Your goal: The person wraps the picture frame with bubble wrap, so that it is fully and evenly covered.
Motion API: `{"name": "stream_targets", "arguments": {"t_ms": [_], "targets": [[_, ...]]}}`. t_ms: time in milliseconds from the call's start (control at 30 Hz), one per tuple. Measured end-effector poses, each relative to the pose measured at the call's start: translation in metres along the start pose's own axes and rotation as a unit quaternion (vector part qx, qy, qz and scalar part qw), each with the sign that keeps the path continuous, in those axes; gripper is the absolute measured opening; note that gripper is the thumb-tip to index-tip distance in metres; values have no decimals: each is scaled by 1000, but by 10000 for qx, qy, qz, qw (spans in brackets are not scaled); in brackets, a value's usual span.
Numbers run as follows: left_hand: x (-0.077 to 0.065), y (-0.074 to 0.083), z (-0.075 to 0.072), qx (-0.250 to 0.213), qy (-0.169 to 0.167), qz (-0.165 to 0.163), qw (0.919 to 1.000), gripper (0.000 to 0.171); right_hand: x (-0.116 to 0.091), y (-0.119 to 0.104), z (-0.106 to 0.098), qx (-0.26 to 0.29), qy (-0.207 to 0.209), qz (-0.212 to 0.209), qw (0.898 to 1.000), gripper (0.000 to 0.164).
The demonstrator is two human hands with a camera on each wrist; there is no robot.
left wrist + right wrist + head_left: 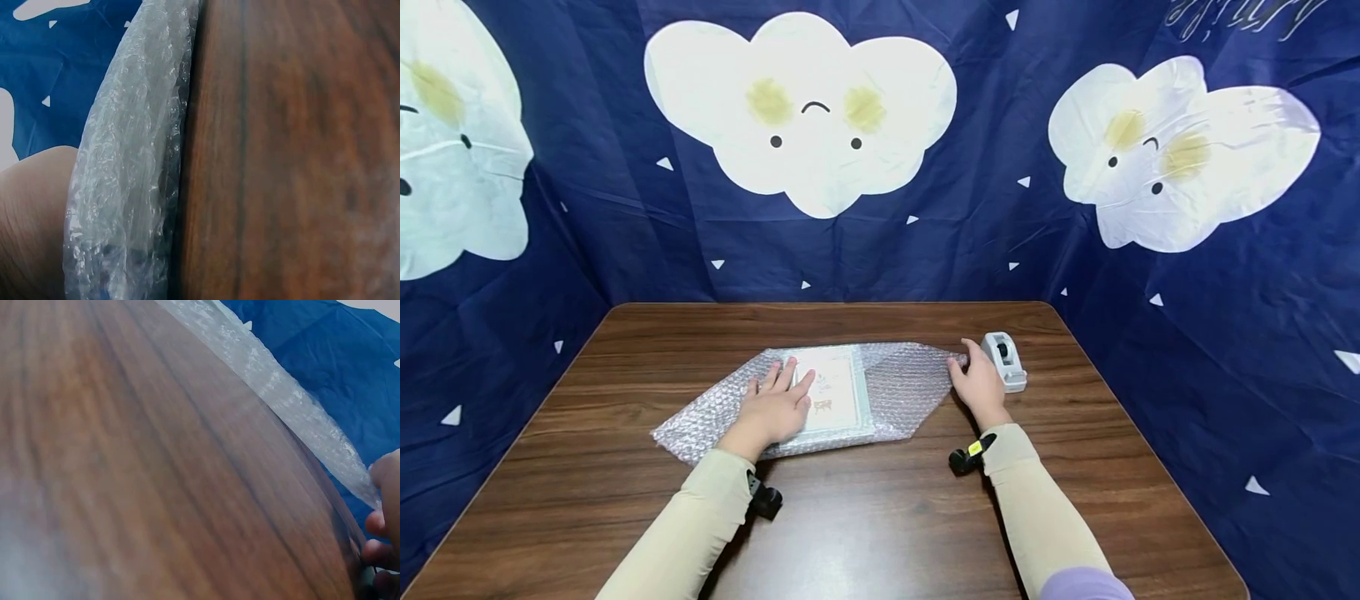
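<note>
One book [831,398] (in or on one bubble wrap [904,387], I can't tell) lies partly hidden under the spread left hand [775,407]; right of the book, the right hand [981,382] pinches the wrap's tip.

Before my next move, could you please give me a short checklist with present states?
1. Left hand resting on the flat, white, pale-bordered rectangular item: ok.
2. Right hand pinching the tip of the clear plastic bubble wrap: ok.
3. Bubble wrap's right end folded over the item: not ok, extends outward.
4. White tape dispenser beside the right hand: ok.
5. Bubble wrap's underside taped: cannot tell, hidden.
</note>
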State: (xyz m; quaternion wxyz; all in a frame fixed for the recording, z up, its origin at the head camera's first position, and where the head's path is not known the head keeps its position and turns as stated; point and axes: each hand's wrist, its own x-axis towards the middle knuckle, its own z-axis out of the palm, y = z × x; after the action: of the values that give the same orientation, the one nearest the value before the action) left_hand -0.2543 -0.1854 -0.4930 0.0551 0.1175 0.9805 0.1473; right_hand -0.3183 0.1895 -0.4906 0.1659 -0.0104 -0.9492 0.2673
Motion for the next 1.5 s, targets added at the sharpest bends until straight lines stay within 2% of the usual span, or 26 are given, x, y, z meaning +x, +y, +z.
{"name": "stream_targets", "arguments": {"t_ms": [200,367,600,1133,1500], "targets": [[-2,1,0,-22,33,-11,10000,56,0,-2,7,716,122,165,9972,59],[-3,1,0,-37,76,5,10000,56,-1,-3,11,1125,192,-40,9935,60],[-4,1,2,-62,47,-6,10000,56,1,-5,9,1744,596,-309,9824,56],[-2,3,6,-113,115,-84,9998,55,9,-30,-11,2205,1069,-863,9657,54],[-2,15,4,-159,94,-90,9998,55,11,-59,-26,2489,1228,-1139,9539,55]]}}
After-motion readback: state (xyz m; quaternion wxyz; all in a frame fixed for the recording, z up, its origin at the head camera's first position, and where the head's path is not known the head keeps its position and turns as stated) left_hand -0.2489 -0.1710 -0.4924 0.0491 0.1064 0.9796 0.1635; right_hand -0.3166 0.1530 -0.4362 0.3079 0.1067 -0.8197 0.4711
